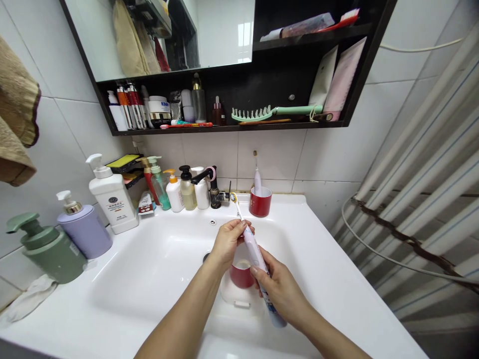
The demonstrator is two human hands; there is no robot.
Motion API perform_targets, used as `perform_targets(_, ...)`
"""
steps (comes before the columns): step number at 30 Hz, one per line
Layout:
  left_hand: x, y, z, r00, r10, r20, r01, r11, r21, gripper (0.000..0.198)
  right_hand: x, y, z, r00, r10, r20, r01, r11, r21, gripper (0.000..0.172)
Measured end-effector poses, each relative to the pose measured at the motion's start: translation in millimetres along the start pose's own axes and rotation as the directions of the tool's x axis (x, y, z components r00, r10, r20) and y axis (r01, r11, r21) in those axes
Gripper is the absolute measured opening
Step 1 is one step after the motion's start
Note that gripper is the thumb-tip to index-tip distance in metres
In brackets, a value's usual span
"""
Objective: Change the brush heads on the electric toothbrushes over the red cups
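Observation:
Over the white sink I hold a pale pink electric toothbrush point(254, 248), tilted with its bristle head up toward the faucet. My left hand point(229, 241) pinches it near the neck, below the brush head. Lower down, my right hand point(279, 284) is wrapped around the handle. Beneath my hands a red cup point(241, 277) stands in the basin on a white item point(241, 300), partly hidden by my hands. On the back ledge another red cup point(261, 204) holds a second electric toothbrush point(258, 180) upright.
A black faucet point(214, 192) rises at the sink's point(149, 269) back edge. Several pump bottles, among them a purple one point(85, 230) and a green one point(52, 252), line the left and back. A dark shelf point(224, 130) with a hairbrush point(254, 115) hangs above. Folded white panels point(422, 189) stand right.

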State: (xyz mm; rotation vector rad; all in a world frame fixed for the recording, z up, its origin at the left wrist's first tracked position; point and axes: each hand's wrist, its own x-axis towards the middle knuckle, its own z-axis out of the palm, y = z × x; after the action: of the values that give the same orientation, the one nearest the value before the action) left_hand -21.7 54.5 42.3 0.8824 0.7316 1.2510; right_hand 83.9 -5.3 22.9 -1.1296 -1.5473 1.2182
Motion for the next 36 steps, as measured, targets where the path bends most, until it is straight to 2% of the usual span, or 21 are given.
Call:
perform_targets(8, 2, 4, -2.5, 0.993, 0.039, -0.108, -0.032, 0.997, 0.064, 0.018, 1, 1, -2, 0.998, 0.001, -0.058, -0.004, 0.998, -0.058, 0.039)
perform_targets(13, 2, 6, -5.0, 0.997, 0.047, -0.069, -0.045, 0.999, 0.028, 0.018, -1, -1, -1, 0.995, 0.032, 0.096, -0.046, 0.988, 0.148, 0.040)
perform_targets(17, 1, 7, -4.8, 0.997, 0.030, -0.076, -0.032, 0.999, -0.023, 0.017, -3, -5, 0, 0.969, 0.063, 0.237, -0.140, 0.936, 0.323, 0.024)
perform_targets(20, 1, 8, -4.3, 0.998, 0.013, -0.057, -0.015, 0.999, -0.043, 0.015, -4, -5, 0, 0.956, 0.045, 0.290, -0.165, 0.901, 0.402, 0.017)
perform_targets(31, 0, 12, -6.9, 1.000, 0.013, -0.002, -0.013, 0.999, -0.040, 0.013, -4, -5, -1, 0.961, 0.027, 0.274, -0.125, 0.930, 0.347, 0.016)
perform_targets(36, 0, 10, -6.0, 0.999, 0.029, -0.018, -0.029, 0.999, -0.022, 0.014, -2, 0, -1, 0.987, 0.025, 0.160, -0.061, 0.973, 0.223, 0.033)
